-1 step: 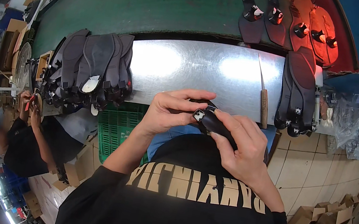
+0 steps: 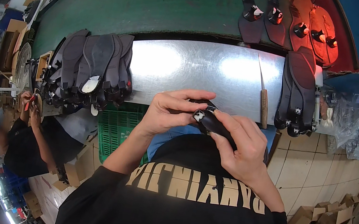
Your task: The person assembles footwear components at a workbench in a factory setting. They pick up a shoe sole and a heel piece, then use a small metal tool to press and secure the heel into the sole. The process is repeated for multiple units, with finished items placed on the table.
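Just off the near edge of the metal worktop, both my hands hold a dark, glossy shoe part (image 2: 220, 128) with a pale patch at one end. My left hand (image 2: 170, 113) has its fingers stretched along the far side and its thumb by the pale end. My right hand (image 2: 243, 145) pinches the part's top near that end, thumb underneath. Much of the piece is hidden by my fingers. An awl (image 2: 263, 108) with a wooden handle lies on the worktop (image 2: 196, 72), beyond my right hand.
Dark shoe soles (image 2: 98, 57) are piled at left, with another stack (image 2: 301, 90) at right. Several soles stand on the green bench (image 2: 169, 4) behind, some under red light. A green crate (image 2: 121, 130) sits below left. A co-worker (image 2: 41, 135) works far left. Cardboard boxes (image 2: 323, 223) lie right.
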`<state>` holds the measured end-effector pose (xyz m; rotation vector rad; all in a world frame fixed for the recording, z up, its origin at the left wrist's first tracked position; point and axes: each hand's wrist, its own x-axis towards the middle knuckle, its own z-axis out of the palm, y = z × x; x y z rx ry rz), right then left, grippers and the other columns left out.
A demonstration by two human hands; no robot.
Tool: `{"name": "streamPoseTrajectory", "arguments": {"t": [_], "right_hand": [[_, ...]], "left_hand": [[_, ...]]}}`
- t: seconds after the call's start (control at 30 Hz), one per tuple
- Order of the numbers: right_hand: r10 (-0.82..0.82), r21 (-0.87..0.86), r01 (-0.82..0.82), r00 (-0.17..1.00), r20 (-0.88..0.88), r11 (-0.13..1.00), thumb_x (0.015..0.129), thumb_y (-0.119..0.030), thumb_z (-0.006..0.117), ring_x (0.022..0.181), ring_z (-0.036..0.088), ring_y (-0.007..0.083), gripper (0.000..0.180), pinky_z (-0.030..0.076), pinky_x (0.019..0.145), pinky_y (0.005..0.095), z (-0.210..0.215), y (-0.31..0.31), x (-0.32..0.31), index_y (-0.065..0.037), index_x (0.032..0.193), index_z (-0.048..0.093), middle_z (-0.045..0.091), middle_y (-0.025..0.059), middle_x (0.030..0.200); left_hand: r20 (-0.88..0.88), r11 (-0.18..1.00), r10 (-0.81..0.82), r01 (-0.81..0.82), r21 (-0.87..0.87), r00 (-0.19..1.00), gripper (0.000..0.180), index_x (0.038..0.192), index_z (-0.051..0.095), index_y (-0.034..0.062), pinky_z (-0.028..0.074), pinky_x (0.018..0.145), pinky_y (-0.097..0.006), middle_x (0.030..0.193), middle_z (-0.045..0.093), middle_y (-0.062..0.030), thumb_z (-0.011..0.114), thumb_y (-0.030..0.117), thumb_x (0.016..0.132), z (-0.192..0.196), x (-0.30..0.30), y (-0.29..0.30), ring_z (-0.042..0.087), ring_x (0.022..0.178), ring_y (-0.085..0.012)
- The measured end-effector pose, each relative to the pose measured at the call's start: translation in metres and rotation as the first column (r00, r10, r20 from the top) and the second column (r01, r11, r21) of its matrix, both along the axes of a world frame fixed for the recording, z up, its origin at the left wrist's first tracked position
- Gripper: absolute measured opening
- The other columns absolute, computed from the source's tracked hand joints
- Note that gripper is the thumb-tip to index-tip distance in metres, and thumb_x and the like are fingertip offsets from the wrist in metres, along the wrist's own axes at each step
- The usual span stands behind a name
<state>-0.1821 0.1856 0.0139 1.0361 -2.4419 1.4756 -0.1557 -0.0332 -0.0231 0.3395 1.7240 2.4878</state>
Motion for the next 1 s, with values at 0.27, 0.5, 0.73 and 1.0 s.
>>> {"name": "streamPoseTrajectory", "arguments": {"t": [0.27,0.5,0.73,1.0], "right_hand": [[0.022,0.04,-0.021,0.999,-0.029,0.999,0.068,-0.002,0.073,0.071,0.059,0.0256,0.042,0.049,0.063,0.0343,-0.001,-0.001,0.0,0.0,0.109,0.063,0.059,0.011,0.084],[0.029,0.071,-0.033,0.998,0.061,0.997,0.07,-0.004,0.072,0.072,0.059,0.0254,0.042,0.049,0.064,0.0348,0.001,-0.005,0.001,-0.001,0.111,0.062,0.058,0.0101,0.082],[0.003,-0.025,0.006,0.935,0.356,1.0,0.077,-0.004,0.068,0.07,0.063,0.0253,0.034,0.049,0.063,0.0325,-0.004,-0.003,-0.004,0.001,0.11,0.062,0.063,0.0139,0.083],[-0.024,-0.066,0.054,0.922,0.387,0.996,0.076,-0.002,0.068,0.069,0.064,0.0218,0.016,0.048,0.062,0.0299,-0.023,-0.005,-0.002,-0.002,0.092,0.068,0.063,0.0104,0.082]], "left_hand": [[-0.051,0.993,-0.025,0.019,-0.12,0.998,0.044,0.106,0.07,0.0016,0.054,0.081,-0.028,0.126,0.056,-0.0243,0.054,-0.014,0.068,0.002,-0.001,-0.003,0.063,0.103,-0.0237],[-0.028,0.988,-0.015,0.011,-0.152,0.999,0.044,0.104,0.071,0.0016,0.053,0.078,-0.026,0.127,0.057,-0.0234,0.052,-0.014,0.068,0.002,0.001,-0.003,0.064,0.102,-0.0205],[0.068,0.989,0.072,-0.062,-0.133,0.995,0.044,0.12,0.062,0.0025,0.056,0.078,-0.026,0.133,0.052,-0.0222,0.051,-0.011,0.08,-0.003,0.005,0.01,0.06,0.11,-0.0237],[0.255,0.989,0.119,-0.09,-0.121,0.96,0.043,0.123,0.06,0.0032,0.06,0.072,-0.028,0.127,0.056,-0.0214,0.044,-0.007,0.084,-0.005,0.007,0.019,0.064,0.103,-0.0236]]}}
